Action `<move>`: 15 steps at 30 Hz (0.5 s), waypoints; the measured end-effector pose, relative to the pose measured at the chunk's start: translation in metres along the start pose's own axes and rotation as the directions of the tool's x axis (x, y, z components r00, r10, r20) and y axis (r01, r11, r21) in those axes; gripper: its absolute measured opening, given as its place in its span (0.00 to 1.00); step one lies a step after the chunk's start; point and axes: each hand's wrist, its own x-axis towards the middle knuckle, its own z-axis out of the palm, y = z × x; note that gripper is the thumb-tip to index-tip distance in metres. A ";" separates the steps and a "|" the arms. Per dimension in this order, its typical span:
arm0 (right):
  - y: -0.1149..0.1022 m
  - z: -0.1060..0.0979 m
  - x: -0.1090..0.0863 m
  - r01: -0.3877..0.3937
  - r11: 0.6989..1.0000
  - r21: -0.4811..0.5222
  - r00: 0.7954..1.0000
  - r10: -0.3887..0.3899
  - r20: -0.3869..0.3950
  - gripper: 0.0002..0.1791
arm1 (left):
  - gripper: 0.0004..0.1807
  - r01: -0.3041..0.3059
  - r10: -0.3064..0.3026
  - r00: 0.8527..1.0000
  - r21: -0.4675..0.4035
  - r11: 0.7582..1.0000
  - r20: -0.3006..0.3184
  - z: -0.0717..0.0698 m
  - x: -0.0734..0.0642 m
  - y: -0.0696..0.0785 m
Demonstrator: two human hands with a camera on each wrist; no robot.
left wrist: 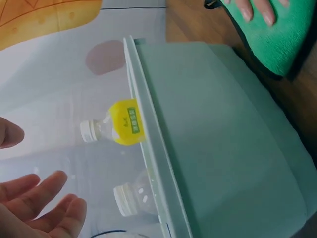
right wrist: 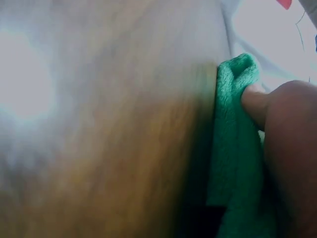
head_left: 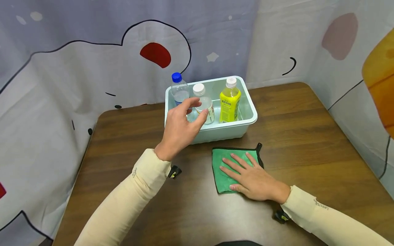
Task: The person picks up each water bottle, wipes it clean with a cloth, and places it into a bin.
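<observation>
My left hand [head_left: 180,128] hovers over the near left side of a pale green plastic bin [head_left: 220,135], its thumb and fingers apart with nothing between them. In the bin stand a clear bottle with a blue cap [head_left: 176,78], a clear white-capped bottle [head_left: 199,90] and a yellow-labelled bottle [head_left: 228,106]. The left hand partly covers the first two in the head view. My right hand [head_left: 255,181] lies with spread fingers on a folded green cloth [head_left: 219,171] with black edging. In the right wrist view, the thumb [right wrist: 255,101] rests against the cloth.
The bin and cloth are on a brown wooden table [head_left: 123,143]. A printed curtain [head_left: 77,75] hangs behind the table and along its sides. Dark wrist cameras sit under both cuffs.
</observation>
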 end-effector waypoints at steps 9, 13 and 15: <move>0.000 -0.007 -0.001 -0.006 0.999 0.048 0.997 0.002 0.072 0.39 | 0.23 -0.063 0.063 0.998 0.155 0.986 0.007 -0.007 -0.003 -0.007; -0.001 -0.025 0.000 0.004 0.999 0.050 0.998 -0.007 0.061 0.41 | 0.27 -0.094 0.081 0.995 0.226 0.970 0.065 -0.017 0.002 -0.008; -0.002 -0.039 0.002 0.007 1.000 0.027 0.999 -0.008 0.045 0.42 | 0.31 -0.093 0.071 0.993 0.266 0.960 0.094 -0.024 0.004 -0.008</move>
